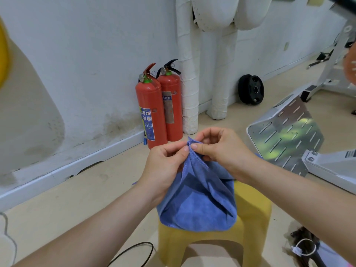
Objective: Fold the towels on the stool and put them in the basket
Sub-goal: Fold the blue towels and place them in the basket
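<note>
Towel (200,201) up off the stool (252,207), only its lower end draped on the seat. Both grips meet at the top: left hand (165,164) and right hand (219,149) each pinch the stitched hem, thumbs almost touching. The towel hangs straight down below them, neither hand nearer. Sliding apart along that hem looks next.

The soft, matt blue terry-cloth towel (198,199) lies over the smooth yellow plastic stool (252,212); behind the stool stand two glossy red metal fire extinguishers (154,112).
</note>
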Tool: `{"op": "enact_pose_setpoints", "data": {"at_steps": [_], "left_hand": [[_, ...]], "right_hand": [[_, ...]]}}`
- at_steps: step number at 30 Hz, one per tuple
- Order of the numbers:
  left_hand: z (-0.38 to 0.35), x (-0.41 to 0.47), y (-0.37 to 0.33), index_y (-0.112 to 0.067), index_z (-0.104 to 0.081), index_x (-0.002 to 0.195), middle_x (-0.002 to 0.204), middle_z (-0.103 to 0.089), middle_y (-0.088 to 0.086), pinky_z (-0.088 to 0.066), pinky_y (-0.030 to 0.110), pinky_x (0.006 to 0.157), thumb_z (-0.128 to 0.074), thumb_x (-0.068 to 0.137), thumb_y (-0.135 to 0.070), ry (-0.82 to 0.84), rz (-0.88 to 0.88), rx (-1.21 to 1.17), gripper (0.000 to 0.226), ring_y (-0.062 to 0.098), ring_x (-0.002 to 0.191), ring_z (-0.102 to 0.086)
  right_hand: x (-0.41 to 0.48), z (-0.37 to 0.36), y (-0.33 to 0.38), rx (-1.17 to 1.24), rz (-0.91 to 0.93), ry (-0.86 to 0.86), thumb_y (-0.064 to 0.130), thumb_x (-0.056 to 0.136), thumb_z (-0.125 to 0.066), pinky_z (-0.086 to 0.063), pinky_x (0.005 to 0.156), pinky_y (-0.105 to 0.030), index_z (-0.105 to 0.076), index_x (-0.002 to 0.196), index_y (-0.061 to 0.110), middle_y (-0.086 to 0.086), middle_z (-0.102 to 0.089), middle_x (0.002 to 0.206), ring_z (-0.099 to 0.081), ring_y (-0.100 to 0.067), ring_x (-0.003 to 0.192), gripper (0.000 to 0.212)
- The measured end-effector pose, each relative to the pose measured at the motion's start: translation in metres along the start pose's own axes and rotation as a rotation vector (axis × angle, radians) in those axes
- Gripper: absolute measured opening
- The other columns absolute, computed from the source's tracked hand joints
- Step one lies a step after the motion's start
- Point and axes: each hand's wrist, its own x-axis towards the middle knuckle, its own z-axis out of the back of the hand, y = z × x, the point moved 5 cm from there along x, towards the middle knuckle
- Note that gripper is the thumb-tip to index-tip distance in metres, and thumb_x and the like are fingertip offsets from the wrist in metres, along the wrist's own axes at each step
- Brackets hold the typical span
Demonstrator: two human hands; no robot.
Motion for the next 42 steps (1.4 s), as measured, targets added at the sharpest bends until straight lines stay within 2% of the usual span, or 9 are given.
{"op": "enact_pose_setpoints", "data": {"at_steps": [9, 11, 17, 23, 27, 32, 35, 39, 42], "left_hand": [[-0.001, -0.002, -0.005, -0.018, -0.075, 0.101, 0.101, -0.075, 0.005, -0.051, 0.035, 0.091, -0.049, 0.098, -0.009, 0.084, 0.002, 0.106, 0.028, 0.020, 0.100, -0.069], [-0.001, -0.003, -0.007, -0.018, -0.075, 0.101, 0.102, -0.075, 0.005, -0.050, 0.039, 0.094, -0.048, 0.098, -0.007, 0.099, -0.010, 0.126, 0.030, 0.022, 0.101, -0.069], [-0.003, -0.003, -0.020, -0.012, -0.073, 0.106, 0.102, -0.075, 0.003, -0.051, 0.038, 0.097, -0.049, 0.096, -0.001, 0.087, -0.075, 0.200, 0.028, 0.018, 0.102, -0.069], [-0.003, -0.003, -0.030, -0.012, -0.069, 0.114, 0.106, -0.074, 0.004, -0.052, 0.039, 0.094, -0.052, 0.096, -0.005, 0.052, -0.096, 0.166, 0.027, 0.019, 0.103, -0.068], [-0.012, -0.007, -0.035, -0.018, -0.062, 0.114, 0.098, -0.073, -0.003, -0.055, 0.025, 0.079, -0.055, 0.086, 0.012, 0.055, -0.222, 0.271, 0.041, 0.011, 0.089, -0.070], [-0.024, -0.006, -0.014, -0.031, -0.041, 0.124, 0.094, -0.068, 0.007, -0.054, 0.026, 0.067, -0.058, 0.072, 0.019, 0.052, -0.128, 0.271, 0.074, 0.010, 0.075, -0.067], [-0.017, 0.000, 0.003, -0.028, -0.045, 0.109, 0.079, -0.061, 0.011, -0.048, 0.027, 0.060, -0.057, 0.068, 0.015, -0.044, -0.056, 0.386, 0.060, 0.015, 0.066, -0.060], [0.012, -0.002, 0.031, -0.013, -0.062, 0.082, 0.071, -0.065, -0.002, -0.046, 0.027, 0.059, -0.051, 0.063, 0.004, -0.012, 0.097, 0.815, 0.027, 0.020, 0.070, -0.059], [0.050, 0.005, 0.026, -0.013, -0.053, 0.059, 0.051, -0.050, -0.004, -0.033, 0.028, 0.051, -0.051, 0.059, -0.001, -0.122, 0.215, 0.850, 0.012, 0.022, 0.055, -0.044]], "right_hand": [[-0.002, -0.001, 0.004, -0.108, 0.030, -0.006, 0.007, 0.075, -0.078, -0.048, 0.060, -0.025, -0.064, 0.075, 0.013, -0.005, -0.064, 0.065, -0.056, -0.015, 0.059, 0.015], [-0.002, -0.002, 0.003, -0.090, 0.033, -0.006, 0.005, 0.077, -0.076, -0.050, 0.060, -0.025, -0.063, 0.083, 0.015, 0.001, -0.066, 0.075, -0.058, -0.013, 0.062, 0.017], [0.000, -0.005, -0.001, 0.120, -0.046, 0.040, 0.001, 0.082, -0.069, -0.051, 0.053, -0.018, -0.065, 0.094, 0.010, 0.001, -0.066, 0.076, -0.062, -0.007, 0.061, 0.016], [0.005, -0.009, -0.002, 0.274, -0.123, 0.120, 0.008, 0.083, -0.068, -0.037, 0.037, -0.017, -0.066, 0.091, 0.010, -0.005, -0.064, 0.072, -0.052, -0.010, 0.051, 0.008], [0.011, -0.005, 0.018, -0.007, 0.038, 0.061, 0.005, 0.085, -0.067, -0.044, 0.042, -0.017, -0.064, 0.088, 0.008, -0.012, -0.065, 0.076, -0.057, -0.011, 0.056, 0.005], [0.015, -0.004, 0.029, -0.162, 0.129, -0.053, 0.005, 0.084, -0.068, -0.051, 0.049, -0.020, -0.068, 0.088, 0.004, -0.010, -0.065, 0.074, -0.062, -0.015, 0.062, 0.004], [0.020, 0.007, 0.038, -0.072, 0.139, -0.163, 0.003, 0.085, -0.066, -0.053, 0.050, -0.019, -0.067, 0.077, 0.011, -0.006, -0.063, 0.070, -0.060, -0.013, 0.059, 0.012], [0.021, 0.030, 0.067, 0.060, 0.217, -0.306, 0.005, 0.088, -0.065, -0.053, 0.052, -0.016, -0.065, 0.074, 0.013, -0.002, -0.062, 0.069, -0.061, -0.003, 0.054, 0.016], [0.019, 0.061, 0.088, 0.136, 0.294, -0.471, 0.007, 0.090, -0.063, -0.052, 0.054, -0.015, -0.062, 0.083, 0.008, -0.002, -0.060, 0.075, -0.061, -0.005, 0.062, 0.007]]}}
